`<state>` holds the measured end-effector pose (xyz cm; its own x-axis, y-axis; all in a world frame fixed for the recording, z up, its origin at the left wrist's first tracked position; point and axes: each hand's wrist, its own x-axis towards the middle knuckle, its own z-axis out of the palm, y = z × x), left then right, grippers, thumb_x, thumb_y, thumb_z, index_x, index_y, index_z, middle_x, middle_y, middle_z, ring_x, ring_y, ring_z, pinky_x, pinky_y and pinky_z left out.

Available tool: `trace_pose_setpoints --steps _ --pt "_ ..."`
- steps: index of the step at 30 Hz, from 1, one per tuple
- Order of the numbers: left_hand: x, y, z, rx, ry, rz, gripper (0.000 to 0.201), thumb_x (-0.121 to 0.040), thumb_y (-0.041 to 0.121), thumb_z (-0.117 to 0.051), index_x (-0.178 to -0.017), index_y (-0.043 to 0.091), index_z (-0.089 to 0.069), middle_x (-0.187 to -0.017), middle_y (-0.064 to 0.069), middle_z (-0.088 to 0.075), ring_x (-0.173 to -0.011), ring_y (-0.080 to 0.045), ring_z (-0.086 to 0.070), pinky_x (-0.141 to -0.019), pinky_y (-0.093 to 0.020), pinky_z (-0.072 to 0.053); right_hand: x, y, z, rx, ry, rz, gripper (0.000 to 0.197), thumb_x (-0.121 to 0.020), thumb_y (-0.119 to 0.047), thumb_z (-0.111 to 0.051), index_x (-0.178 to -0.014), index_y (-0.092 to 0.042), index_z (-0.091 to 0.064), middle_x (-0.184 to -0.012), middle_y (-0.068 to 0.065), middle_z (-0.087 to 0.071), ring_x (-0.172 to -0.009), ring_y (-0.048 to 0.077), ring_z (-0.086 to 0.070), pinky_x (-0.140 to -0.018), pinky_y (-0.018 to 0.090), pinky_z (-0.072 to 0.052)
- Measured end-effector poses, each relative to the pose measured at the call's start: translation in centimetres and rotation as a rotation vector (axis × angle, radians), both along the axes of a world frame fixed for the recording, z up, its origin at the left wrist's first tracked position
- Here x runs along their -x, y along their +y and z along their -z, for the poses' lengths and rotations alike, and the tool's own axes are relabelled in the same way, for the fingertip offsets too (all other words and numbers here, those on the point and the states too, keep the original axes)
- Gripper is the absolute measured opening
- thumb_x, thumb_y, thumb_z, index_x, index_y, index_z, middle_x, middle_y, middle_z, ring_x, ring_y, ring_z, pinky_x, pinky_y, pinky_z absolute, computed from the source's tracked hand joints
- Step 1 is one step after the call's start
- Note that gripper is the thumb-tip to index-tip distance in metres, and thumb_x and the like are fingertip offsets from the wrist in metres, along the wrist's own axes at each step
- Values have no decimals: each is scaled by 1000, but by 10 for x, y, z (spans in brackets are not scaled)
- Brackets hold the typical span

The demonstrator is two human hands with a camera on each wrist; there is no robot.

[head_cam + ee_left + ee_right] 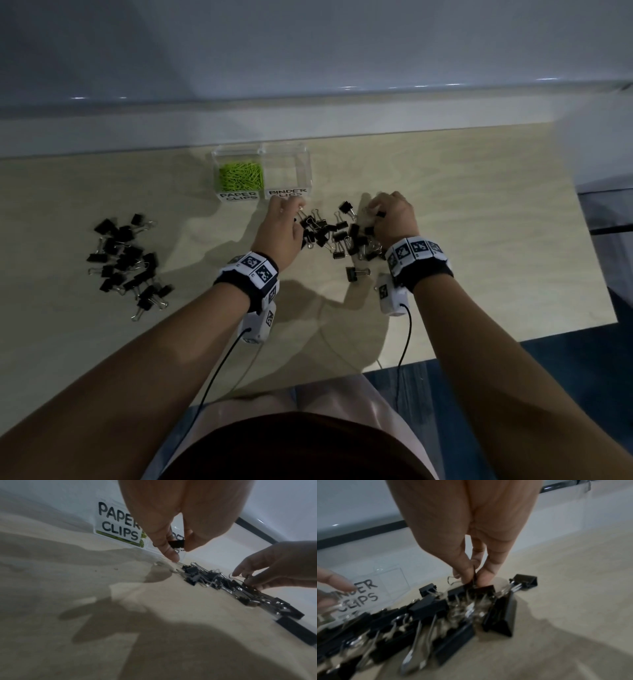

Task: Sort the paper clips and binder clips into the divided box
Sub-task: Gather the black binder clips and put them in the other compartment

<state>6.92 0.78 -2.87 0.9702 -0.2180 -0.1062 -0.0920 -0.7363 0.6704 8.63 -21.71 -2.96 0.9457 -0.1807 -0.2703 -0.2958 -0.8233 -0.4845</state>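
Note:
A clear divided box [310,161] stands at the back of the table. Its left cell, labelled PAPER CLIPS, holds green paper clips [241,176]. The right cell is labelled BINDER CLIPS [287,193], and no clips show in it. A pile of black binder clips [337,234] lies in front of the box, between my hands. My left hand [296,214] pinches one black binder clip [176,543] at the pile's left end, just in front of the box. At the pile's right end my right hand [473,580] pinches a binder clip [485,588] with curled fingers.
A second heap of black binder clips [126,262] lies far left on the pale wooden table [479,240]. One stray clip [356,274] sits near my right wrist. A wall runs right behind the box, and the table's edge is at the right.

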Motion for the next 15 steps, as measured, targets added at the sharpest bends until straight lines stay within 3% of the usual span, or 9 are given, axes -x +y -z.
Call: trace_pose_setpoints --steps 3,6,10,15 --pt "0 -5 6 -29 22 54 46 -83 -9 -45 -123 13 -55 -114 -15 -45 -99 -26 -47 -87 -32 -44 6 -13 -4 -76 -123 54 26 -77 8 -58 -91 -13 -62 -92 11 -58 -81 25 -60 -65 24 -47" --pt "-3 -6 9 -116 57 68 48 -82 -13 -44 -122 9 -57 -118 -18 -44 -113 -34 -38 -99 -41 -39 15 -27 -8 -80 -147 65 21 -83 2 -59 -92 -15 -66 -90 9 -56 -76 22 -61 -69 22 -50" --pt "-6 -2 5 -172 76 146 40 -87 -4 -46 -125 5 -51 -121 -17 -41 -117 -32 -35 -104 -39 -35 27 -27 -7 -26 -96 -73 17 -90 -4 -54 -91 -7 -71 -95 12 -59 -81 21 -58 -77 24 -49" --pt "-7 9 0 -216 55 291 41 -88 4 -52 -129 5 -49 -122 -15 -42 -113 -30 -35 -98 -39 -36 33 -13 -12 -24 -8 -189 19 -80 -4 -66 -99 -8 -69 -101 9 -54 -86 21 -55 -86 26 -48"
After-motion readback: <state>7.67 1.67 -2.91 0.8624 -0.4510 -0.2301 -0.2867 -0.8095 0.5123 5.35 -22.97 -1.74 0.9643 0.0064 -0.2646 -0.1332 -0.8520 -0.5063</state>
